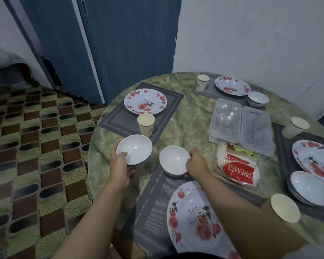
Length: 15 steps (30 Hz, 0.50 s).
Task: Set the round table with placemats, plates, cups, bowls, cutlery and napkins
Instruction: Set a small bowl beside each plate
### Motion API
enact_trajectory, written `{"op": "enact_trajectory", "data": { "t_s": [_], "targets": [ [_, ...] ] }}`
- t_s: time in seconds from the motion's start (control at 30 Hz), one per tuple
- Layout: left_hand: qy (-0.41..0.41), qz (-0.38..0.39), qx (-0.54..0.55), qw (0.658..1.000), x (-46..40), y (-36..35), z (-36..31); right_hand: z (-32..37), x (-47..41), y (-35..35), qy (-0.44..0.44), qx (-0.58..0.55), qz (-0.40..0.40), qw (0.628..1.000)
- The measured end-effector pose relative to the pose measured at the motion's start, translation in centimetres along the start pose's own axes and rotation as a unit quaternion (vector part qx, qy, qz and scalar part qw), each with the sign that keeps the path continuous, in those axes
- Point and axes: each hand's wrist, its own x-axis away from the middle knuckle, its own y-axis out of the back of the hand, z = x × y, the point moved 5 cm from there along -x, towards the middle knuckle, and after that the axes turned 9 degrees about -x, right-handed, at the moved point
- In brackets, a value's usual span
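My left hand (pixel 120 165) grips the near rim of a white bowl (pixel 137 148), held beside the left placemat (pixel 123 120) with its floral plate (pixel 145 100) and paper cup (pixel 146 124). My right hand (pixel 196 164) grips a second white bowl (pixel 173 159) at the far edge of the near placemat (pixel 153 212), which carries a floral plate (pixel 196 219). The far setting has a plate (pixel 232 85), cup (pixel 202 82) and bowl (pixel 258 99). The right setting shows a plate (pixel 316 161), bowl (pixel 310 187) and cup (pixel 297 126).
Two clear plastic boxes (pixel 241 126) lie mid-table with a red napkin pack (pixel 238 169) in front of them. A paper cup (pixel 284 207) stands near my right forearm. The round table (pixel 191 113) has a green marbled cover. Blue doors and patterned floor lie to the left.
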Motion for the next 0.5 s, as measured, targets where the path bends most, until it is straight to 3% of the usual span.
{"op": "enact_trajectory", "data": {
  "t_s": [0.2,0.5],
  "targets": [
    [0.009,-0.006,-0.015,1.0,0.6,1.4,0.5,-0.8,-0.2,-1.4,0.02,0.084,-0.008,0.996],
    [-0.001,-0.016,0.067,0.998,3.9,2.5,0.0,-1.1,0.3,-0.5,0.042,0.16,0.025,0.986]
  ]
}}
